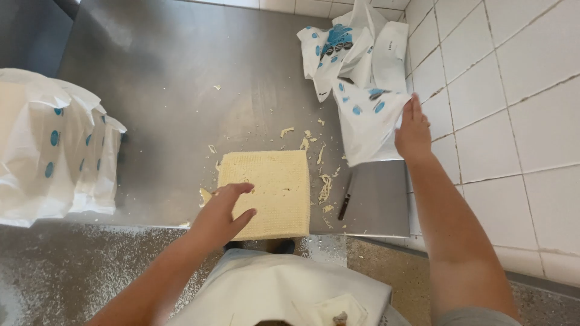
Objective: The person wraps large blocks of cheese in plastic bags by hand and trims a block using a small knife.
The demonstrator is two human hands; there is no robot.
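Observation:
A pale yellow square block with a woven surface texture [275, 187] lies at the front edge of a steel table [181, 90]. My left hand [223, 211] rests flat on its near left part, fingers spread. My right hand [412, 130] grips the edge of a crumpled white wrapper with blue dots [362, 78] at the table's back right, by the tiled wall. A dark-handled knife [346, 196] lies on the table just right of the block, between my hands.
Pale crumbs [314, 145] are scattered behind and to the right of the block. A stack of white, blue-dotted wrapped packages [54, 151] stands at the table's left edge. A white tiled wall [513, 90] borders the right side. Speckled floor lies below.

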